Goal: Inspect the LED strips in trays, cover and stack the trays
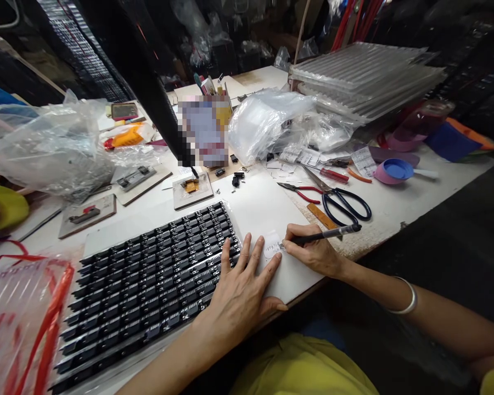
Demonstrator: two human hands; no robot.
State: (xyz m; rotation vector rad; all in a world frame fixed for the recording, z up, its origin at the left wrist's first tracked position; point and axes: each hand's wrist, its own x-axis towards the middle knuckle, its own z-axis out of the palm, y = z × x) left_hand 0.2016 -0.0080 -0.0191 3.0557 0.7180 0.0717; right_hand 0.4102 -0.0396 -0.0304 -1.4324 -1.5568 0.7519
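Note:
My right hand [313, 249] is closed around a black pen [325, 235], its tip on a small white slip of paper [273, 244] with handwritten marks. My left hand [245, 274] lies flat with fingers spread, between that slip and a tray [86, 241] of black parts. Rows of small black connector-like parts [156, 274] fill the tray, and the left fingertips reach its right edge. Beneath the slip is a white board [271, 203] at the table's front edge. A few loose black parts [236, 179] lie beyond it.
Large scissors [346, 206], red-handled pliers [302, 192] and a red screwdriver [333, 174] lie to the right. A small jig [192, 189] stands behind the tray. Plastic bags [271, 123] are heaped at the back, with stacked clear trays [362, 71] behind them. A red-strapped bag [20, 323] sits at left.

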